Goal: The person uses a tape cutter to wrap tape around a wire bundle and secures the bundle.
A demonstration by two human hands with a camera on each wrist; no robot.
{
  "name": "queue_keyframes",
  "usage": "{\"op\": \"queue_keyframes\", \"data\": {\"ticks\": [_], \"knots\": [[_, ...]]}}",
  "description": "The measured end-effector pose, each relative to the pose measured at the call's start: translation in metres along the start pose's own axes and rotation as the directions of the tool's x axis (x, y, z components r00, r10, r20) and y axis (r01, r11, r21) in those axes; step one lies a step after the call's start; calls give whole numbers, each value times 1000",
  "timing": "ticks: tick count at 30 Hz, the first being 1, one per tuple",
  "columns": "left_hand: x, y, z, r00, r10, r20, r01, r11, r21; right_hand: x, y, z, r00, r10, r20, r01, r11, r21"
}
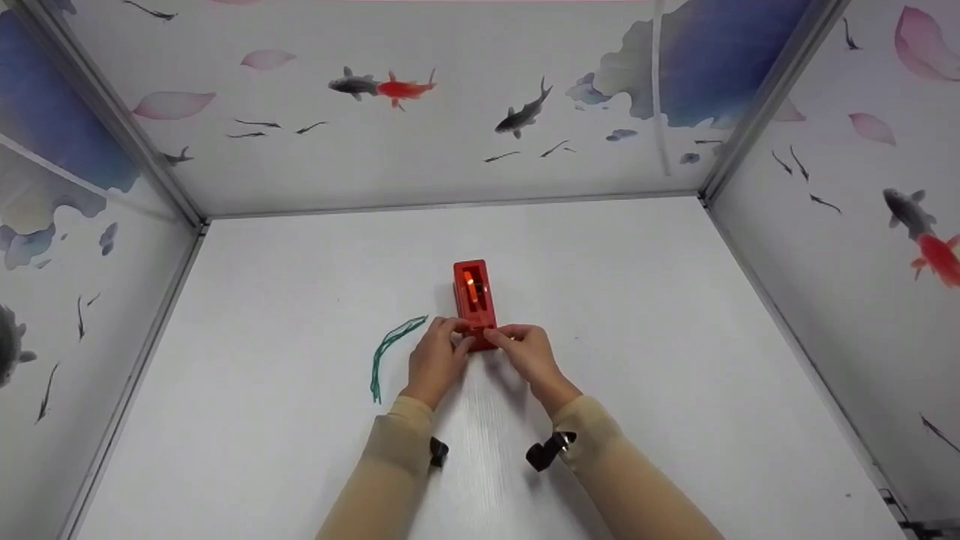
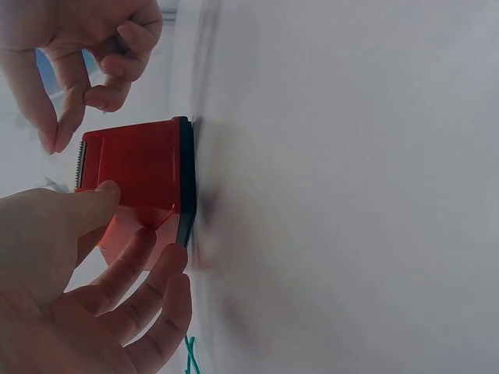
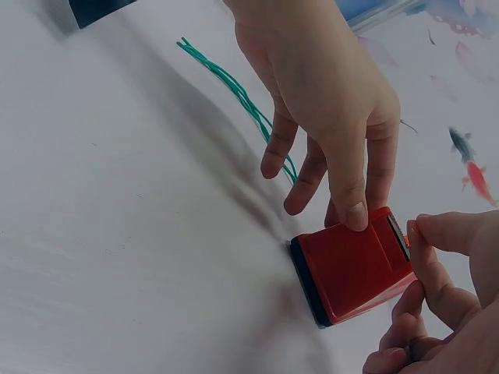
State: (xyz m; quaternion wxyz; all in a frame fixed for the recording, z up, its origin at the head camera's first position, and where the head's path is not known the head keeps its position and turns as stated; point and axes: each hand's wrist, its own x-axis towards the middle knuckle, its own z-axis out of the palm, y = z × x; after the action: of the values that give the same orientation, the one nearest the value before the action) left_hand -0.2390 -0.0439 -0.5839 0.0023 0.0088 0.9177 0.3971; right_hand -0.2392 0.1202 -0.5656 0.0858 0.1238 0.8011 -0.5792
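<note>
A red tape dispenser with a dark base stands on the table, an orange roll of tape inside it. My left hand grips its near end from the left; in the right wrist view the thumb presses the red front face and other fingers reach round the side. Opposite it, my right hand has thumb and index fingertips pinched together just off the serrated cutting edge. A sliver of orange tape end shows at that pinch, mostly hidden by the fingertips.
Left of the left hand lies a bundle of thin green strands on the white table. Printed panels with fish and petals wall in the back and both sides. Small black devices sit at both wrists.
</note>
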Motion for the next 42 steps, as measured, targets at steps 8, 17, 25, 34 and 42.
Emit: {"op": "queue_keyframes", "data": {"ticks": [8, 17, 25, 34, 42], "knots": [[0, -1, 1, 1000, -10, -2, 10, 1000, -12, -4, 5, 0, 1000, 10, 19, -10, 999, 33], [-1, -1, 5, 1000, -17, -15, 17, 999, -29, -10, 9, -2, 999, 24, 32, -25, 998, 59], [-3, 0, 5, 999, -42, -18, 41, 997, -59, -17, 12, -1, 998, 50, 39, -51, 998, 44], [-5, 1, 8, 998, -36, -46, 34, 998, -49, -23, 17, -2, 999, 0, 38, -3, 997, 76], [-9, 1, 7, 999, -15, -50, 14, 1000, -17, -30, 17, 0, 999, 28, 28, -31, 995, 95]]}}
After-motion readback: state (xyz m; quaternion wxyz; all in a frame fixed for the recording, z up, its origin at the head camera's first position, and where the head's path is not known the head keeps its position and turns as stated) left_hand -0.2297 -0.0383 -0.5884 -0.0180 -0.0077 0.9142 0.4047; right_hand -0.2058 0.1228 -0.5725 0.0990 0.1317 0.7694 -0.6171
